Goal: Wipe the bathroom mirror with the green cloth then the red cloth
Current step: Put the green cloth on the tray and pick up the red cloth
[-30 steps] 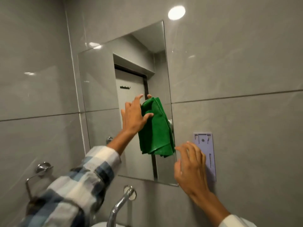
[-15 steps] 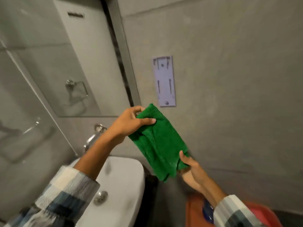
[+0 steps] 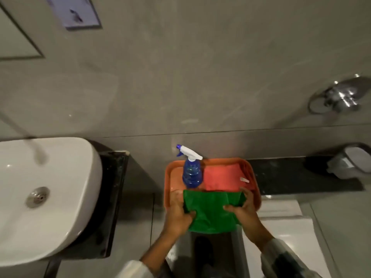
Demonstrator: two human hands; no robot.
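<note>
While both hands (image 3: 180, 211) (image 3: 244, 209) clamp the green cloth (image 3: 210, 209) over the tray (image 3: 170, 177), the red cloth (image 3: 220, 177) lies unused; its wipe probably remains.

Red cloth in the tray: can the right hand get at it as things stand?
Probably yes, once it lets go. The right hand grips the green cloth, just short of the red cloth, whose top lies uncovered beside the spray bottle.

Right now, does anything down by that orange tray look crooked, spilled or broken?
Nothing spilled or broken. The blue spray bottle stands upright on the orange plastic tray beside the folded red cloth. Only the green cloth, held by both hands, overhangs the tray's near edge.
</note>
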